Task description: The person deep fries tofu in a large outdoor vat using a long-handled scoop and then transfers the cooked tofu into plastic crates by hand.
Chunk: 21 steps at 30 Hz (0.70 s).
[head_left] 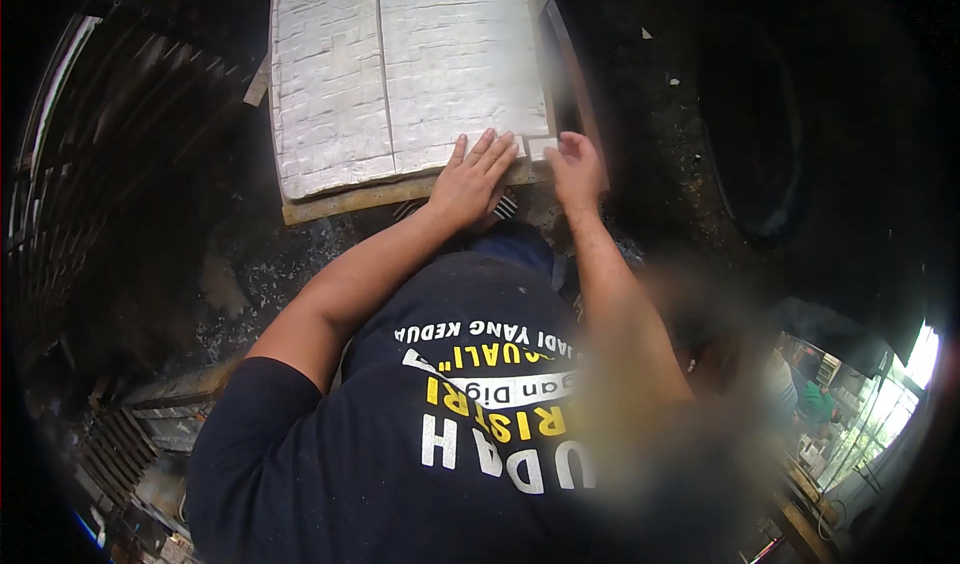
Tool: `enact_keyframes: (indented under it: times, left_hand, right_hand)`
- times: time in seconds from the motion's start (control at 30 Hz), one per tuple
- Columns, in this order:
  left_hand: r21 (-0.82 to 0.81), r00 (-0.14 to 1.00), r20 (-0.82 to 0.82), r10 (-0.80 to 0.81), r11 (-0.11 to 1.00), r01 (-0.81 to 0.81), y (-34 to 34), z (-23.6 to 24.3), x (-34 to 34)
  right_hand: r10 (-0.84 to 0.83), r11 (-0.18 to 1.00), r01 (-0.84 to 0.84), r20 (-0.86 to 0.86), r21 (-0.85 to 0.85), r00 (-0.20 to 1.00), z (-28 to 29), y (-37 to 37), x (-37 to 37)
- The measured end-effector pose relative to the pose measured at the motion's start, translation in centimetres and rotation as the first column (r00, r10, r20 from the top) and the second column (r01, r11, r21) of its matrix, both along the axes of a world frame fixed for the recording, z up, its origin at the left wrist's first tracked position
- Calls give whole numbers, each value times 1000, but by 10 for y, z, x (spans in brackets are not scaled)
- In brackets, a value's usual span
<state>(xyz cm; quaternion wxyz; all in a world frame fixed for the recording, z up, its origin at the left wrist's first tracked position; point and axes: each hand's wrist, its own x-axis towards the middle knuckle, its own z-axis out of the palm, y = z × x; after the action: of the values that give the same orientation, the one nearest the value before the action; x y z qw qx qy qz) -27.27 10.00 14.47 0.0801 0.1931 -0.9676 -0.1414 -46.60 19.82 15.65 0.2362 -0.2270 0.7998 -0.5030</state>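
Note:
A wide layer of white rectangular blocks (330, 74), fitted close together with a dark gap running through it, covers a wooden board (345, 202) in front of me. My left hand (474, 177) lies flat on the near edge of this layer, fingers stretched out and pointing away from me. At the near right corner, my right hand (577, 172) pinches the end of a small white block (541, 148) between thumb and fingers. This block sits beside the left fingertips, at the edge of the layer. My palm hides part of the edge under the left hand.
A wooden strip (580, 84) runs along the board's right side, and a short wood end (257, 82) sticks out at its left. White scraps dot the dark floor (680, 154). Slatted wood (110, 464) stands at the lower left. A smear blurs the lower right.

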Motion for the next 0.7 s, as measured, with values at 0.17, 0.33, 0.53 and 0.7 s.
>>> enact_keyframes:
  times: [0.17, 0.33, 0.53, 0.7]
  left_hand:
    - [60, 997, -79, 0, 998, 5, -12, -3, 21]
    - [19, 995, -80, -58, 998, 59, -22, -12, 32]
    - [24, 992, -76, -104, 994, 106, -27, -6, 34]
    - [14, 989, -48, -137, 990, 138, -33, -4, 35]
  right_hand:
    - [190, 980, -103, -640, 170, 745, 4, -5, 7]
    - [455, 889, -311, -717, 335, 529, 15, -9, 31]
    - [483, 869, -348, -756, 351, 443, 2, -16, 21]
    - [489, 866, -360, -732, 346, 473, 0, -15, 9]
